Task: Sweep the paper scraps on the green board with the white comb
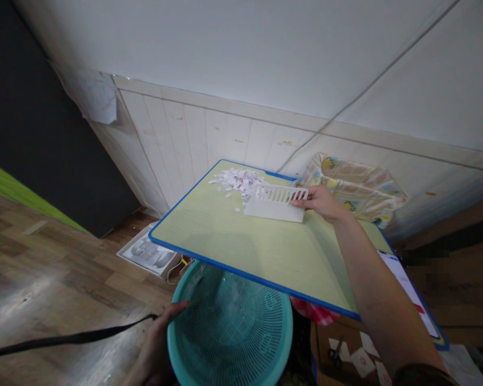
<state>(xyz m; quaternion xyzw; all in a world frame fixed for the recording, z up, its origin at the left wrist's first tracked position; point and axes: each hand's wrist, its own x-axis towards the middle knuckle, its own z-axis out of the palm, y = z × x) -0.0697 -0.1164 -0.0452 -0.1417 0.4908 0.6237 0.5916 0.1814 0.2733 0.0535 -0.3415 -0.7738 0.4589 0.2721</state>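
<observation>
My right hand (322,202) grips one end of a white slotted plastic piece (274,210), which stands on its long edge on the pale yellow-green tabletop (209,236) with a blue rim. Just left of and behind that piece lies a heap of small white paper scraps (238,181), a few of them strewn nearer. Below the table's front edge, my left hand (165,327) clasps the rim of a turquoise plastic basket (230,321). The basket's mouth faces up, partly under the tabletop. Only the thumb of my left hand shows clearly on the rim.
A patterned cloth (358,185) lies at the table's back right, by the panelled wall (209,131). A tablet or phone-like sheet (406,292) rests on the right edge. Scissors (337,351) and paper pieces (363,362) lie below right. A flat white box (147,252) sits on the floor.
</observation>
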